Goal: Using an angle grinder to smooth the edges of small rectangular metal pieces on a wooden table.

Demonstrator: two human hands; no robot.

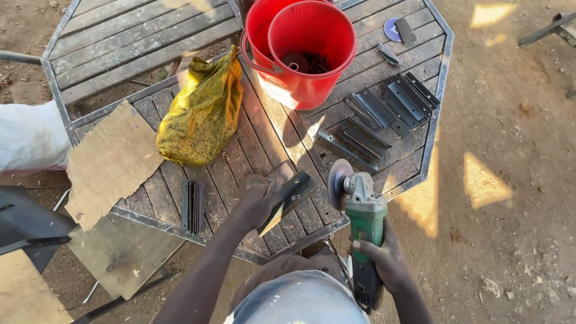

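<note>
Left hand (259,201) is closing around a dark flat metal bracket (292,193), pinning it against the near edge of the slatted bench (120,42). Right hand (384,255) is gripping the green body of an angle grinder (362,222), fingers wrapped fully; its disc (337,183) is sitting just right of the bracket, contact not determinable. Another dark bracket (193,206) is lying left of the left hand. Further right, a row of like brackets (381,117) is lying on the slats. At the far side a red perforated basket (312,51) is sitting inside a red bucket (264,36). A yellow sack (201,114) is resting left of the bucket, and a cardboard piece (108,162) is lying at the left edge.
</note>
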